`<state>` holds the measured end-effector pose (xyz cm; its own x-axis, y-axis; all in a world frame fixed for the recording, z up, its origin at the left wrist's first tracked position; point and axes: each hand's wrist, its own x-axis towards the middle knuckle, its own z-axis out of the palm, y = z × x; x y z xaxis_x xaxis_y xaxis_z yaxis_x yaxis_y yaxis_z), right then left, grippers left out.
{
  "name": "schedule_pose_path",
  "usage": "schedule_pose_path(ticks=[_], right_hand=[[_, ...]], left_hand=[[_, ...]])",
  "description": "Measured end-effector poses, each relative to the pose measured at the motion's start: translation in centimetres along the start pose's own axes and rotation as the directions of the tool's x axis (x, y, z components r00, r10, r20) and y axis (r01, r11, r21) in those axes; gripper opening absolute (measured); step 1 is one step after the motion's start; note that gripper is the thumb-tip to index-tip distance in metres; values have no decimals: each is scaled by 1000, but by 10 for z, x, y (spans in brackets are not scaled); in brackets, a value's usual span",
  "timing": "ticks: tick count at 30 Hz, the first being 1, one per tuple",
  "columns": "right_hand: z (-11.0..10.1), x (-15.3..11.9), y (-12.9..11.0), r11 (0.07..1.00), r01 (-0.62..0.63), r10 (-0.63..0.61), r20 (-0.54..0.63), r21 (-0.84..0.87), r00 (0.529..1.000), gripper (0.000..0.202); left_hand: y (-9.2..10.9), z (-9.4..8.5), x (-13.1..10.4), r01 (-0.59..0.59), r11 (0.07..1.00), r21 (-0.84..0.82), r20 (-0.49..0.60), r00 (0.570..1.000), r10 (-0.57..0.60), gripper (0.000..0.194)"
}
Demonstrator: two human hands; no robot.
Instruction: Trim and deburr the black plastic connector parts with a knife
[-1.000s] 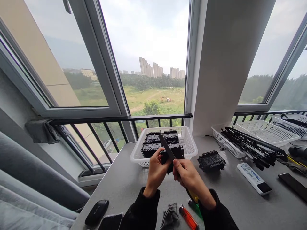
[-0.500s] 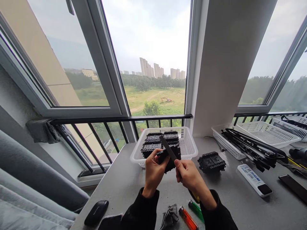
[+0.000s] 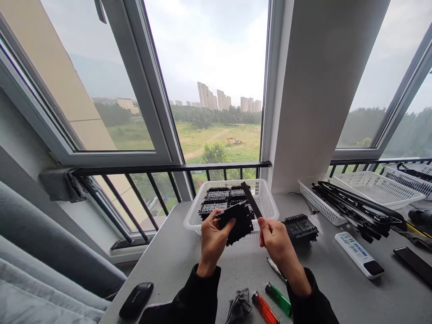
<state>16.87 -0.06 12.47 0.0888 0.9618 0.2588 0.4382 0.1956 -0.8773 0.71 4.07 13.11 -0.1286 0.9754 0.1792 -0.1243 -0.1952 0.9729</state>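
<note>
My left hand [image 3: 214, 240] is closed on a black plastic part [image 3: 239, 222] with toothed edges, its broad flat face towards me. In my right hand [image 3: 275, 238] is a flat, dark file-like strip [image 3: 251, 199], gripped near its lower end and pointing up and to the left. The strip is apart from the part, just to its right. Behind them stands a white plastic basket [image 3: 269, 204] holding several similar black parts [image 3: 216, 194]. Another black toothed part [image 3: 300, 227] lies on the table, partly behind my right hand.
On the grey table [image 3: 168, 252] lie an orange lighter [image 3: 265, 308], a green lighter [image 3: 278, 298], a grey cloth [image 3: 240, 306], a black case [image 3: 136, 300] and a white device [image 3: 359, 255]. Long black trims [image 3: 357, 204] rest across a basket at right. A railing [image 3: 151, 169] borders the window.
My right hand has drawn the strip off the black part, up and to the right. The part has tilted so its flat face shows more. A pen-like tool by my right wrist has come into view.
</note>
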Motion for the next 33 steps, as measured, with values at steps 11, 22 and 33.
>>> schedule_pose_path(ticks=[11, 22, 33], right_hand=[[9, 3, 2, 999, 19, -23, 153, 27, 988, 59], [8, -2, -6, 992, 17, -24, -50, -124, 998, 50], [14, 1, 4, 997, -58, 52, 121, 46, 991, 57]], left_hand=[[1, 5, -6, -48, 997, 64, 52, 998, 45, 33], [-3, 1, 0, 21, 1000, 6, 45, 999, -21, 37], [0, 7, -4, 5, 999, 46, 98, 995, -9, 32]])
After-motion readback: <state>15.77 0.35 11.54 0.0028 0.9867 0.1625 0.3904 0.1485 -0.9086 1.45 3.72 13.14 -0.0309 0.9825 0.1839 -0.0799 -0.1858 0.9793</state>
